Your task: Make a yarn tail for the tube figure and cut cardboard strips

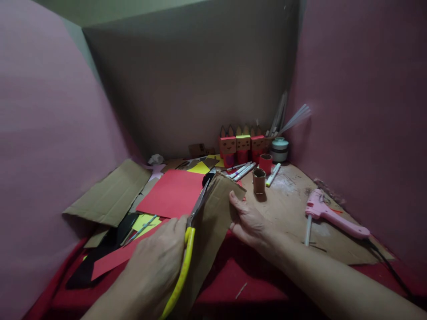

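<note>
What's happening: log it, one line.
left hand: holds scissors | right hand: holds cardboard | blades: at cardboard's edge | glue gun: lying at right

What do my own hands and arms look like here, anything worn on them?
Your left hand and right hand are bare, without gloves. No sleeve, watch or bracelet shows on either visible forearm. I see no ring, though some fingers are hidden.

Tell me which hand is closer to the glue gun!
Right. The right hand is left of the glue gun, gripping cardboard; the left hand is farther left, holding scissors.
</note>
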Tool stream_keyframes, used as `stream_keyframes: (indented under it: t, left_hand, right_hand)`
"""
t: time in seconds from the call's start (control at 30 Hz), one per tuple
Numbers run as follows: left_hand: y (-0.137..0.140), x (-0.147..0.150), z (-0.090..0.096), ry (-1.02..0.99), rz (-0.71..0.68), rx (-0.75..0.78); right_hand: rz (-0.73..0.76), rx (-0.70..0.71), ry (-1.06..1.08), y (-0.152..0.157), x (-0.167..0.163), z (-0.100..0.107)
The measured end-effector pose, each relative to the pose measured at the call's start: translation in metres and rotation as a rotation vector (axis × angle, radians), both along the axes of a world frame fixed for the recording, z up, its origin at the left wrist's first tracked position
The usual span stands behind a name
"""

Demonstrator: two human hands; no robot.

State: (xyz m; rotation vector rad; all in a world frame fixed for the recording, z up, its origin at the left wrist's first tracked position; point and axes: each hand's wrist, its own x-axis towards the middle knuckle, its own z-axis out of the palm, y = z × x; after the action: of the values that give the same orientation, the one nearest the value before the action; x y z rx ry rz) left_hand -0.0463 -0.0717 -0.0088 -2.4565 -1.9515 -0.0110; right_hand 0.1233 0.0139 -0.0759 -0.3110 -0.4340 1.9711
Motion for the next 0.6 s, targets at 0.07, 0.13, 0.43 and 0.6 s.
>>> stream_keyframes:
  t: [0.07, 0.13, 0.43, 0.6]
  left_hand:
    - [0.003, 0.006, 0.003, 0.073, 0.015, -0.054]
    - [0.005, 0.01, 0.007, 0.153, 0.062, -0.098]
    - [0.012, 0.011, 0.006, 0.219, 0.066, -0.094]
    - [0.014, 0.014, 0.007, 0.149, 0.097, -0.113]
  right_hand:
    - [0.019, 0.0, 0.004, -0.002, 0.0, 0.0]
    - [0.043, -0.003, 0.001, -0.003, -0.001, -0.001]
    - [0.08, -0.016, -0.022, -0.006, -0.003, -0.006]
    - [0.076, -0.029, -0.013, -0.008, -0.004, -0.004]
